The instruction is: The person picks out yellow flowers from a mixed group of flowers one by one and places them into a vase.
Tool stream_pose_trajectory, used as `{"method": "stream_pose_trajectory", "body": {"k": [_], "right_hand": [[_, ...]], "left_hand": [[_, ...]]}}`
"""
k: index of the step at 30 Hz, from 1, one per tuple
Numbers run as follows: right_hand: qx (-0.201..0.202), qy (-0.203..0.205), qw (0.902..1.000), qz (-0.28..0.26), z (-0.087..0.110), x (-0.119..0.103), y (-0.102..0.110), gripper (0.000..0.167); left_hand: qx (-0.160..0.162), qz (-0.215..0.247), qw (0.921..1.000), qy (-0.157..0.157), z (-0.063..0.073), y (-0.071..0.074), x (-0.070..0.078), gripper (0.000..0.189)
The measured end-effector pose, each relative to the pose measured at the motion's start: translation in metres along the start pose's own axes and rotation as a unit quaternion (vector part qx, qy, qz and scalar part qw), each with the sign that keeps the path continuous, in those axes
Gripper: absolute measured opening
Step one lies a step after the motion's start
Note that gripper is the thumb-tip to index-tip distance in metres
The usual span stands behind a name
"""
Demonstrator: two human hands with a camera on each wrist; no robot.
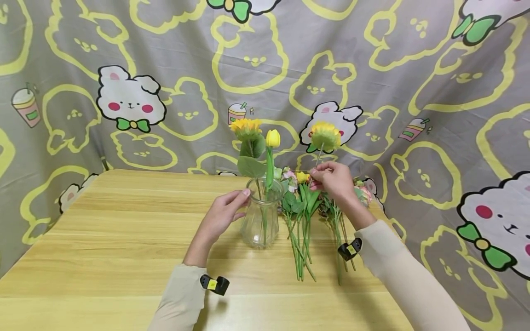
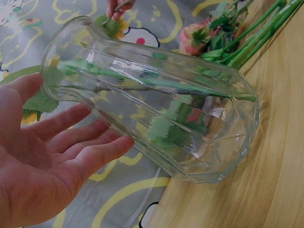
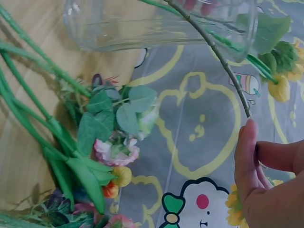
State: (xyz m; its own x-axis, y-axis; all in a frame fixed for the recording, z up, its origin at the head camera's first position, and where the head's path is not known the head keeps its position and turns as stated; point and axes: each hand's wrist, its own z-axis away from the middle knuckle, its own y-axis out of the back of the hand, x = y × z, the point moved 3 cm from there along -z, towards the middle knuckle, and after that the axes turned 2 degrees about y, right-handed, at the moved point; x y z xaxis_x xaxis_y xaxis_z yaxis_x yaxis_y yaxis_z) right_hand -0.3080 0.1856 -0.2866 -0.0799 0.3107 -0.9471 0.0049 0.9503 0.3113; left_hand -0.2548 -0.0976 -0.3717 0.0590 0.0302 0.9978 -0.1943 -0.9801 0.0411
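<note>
A clear ribbed glass vase point(image 1: 257, 230) stands upright on the table, holding a sunflower point(image 1: 246, 129) with broad leaves and a yellow tulip point(image 1: 273, 139). My left hand point(image 1: 223, 212) is at the vase's left side. In the left wrist view, its thumb is at the rim and the other fingers extend loosely along the glass point(image 2: 190, 61). To the right of the vase, my right hand point(image 1: 336, 180) pinches another sunflower point(image 1: 325, 137) by its stem, the bloom up above the hand. The right wrist view shows that dark stem point(image 3: 219, 54) running from the fingertips across the vase.
Right of the vase lie several green-stemmed flowers point(image 1: 304, 230), among them a yellow tulip point(image 1: 302, 177) and pink blooms point(image 1: 290, 178). More stems point(image 1: 339, 234) lie under my right forearm. A patterned grey curtain point(image 1: 186, 55) hangs behind the wooden table point(image 1: 124, 248).
</note>
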Motion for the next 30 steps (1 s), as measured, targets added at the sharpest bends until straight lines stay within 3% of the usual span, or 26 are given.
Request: {"method": "stream_pose_trajectory", "body": {"k": [7, 21, 30], "right_hand": [[-0.004, 0.010, 0.9996, -0.027, 0.000, -0.014, 0.002, 0.031], [0.010, 0.013, 0.9980, -0.061, 0.000, -0.043, 0.010, 0.017], [0.035, 0.031, 0.9908, -0.127, -0.004, -0.058, 0.014, 0.012]], "left_hand": [[-0.001, 0.001, 1.0000, 0.001, 0.000, 0.000, 0.001, 0.061], [-0.001, -0.001, 1.0000, 0.002, 0.000, 0.000, 0.001, 0.062], [-0.001, -0.002, 1.0000, 0.000, 0.000, 0.000, 0.001, 0.061]]}}
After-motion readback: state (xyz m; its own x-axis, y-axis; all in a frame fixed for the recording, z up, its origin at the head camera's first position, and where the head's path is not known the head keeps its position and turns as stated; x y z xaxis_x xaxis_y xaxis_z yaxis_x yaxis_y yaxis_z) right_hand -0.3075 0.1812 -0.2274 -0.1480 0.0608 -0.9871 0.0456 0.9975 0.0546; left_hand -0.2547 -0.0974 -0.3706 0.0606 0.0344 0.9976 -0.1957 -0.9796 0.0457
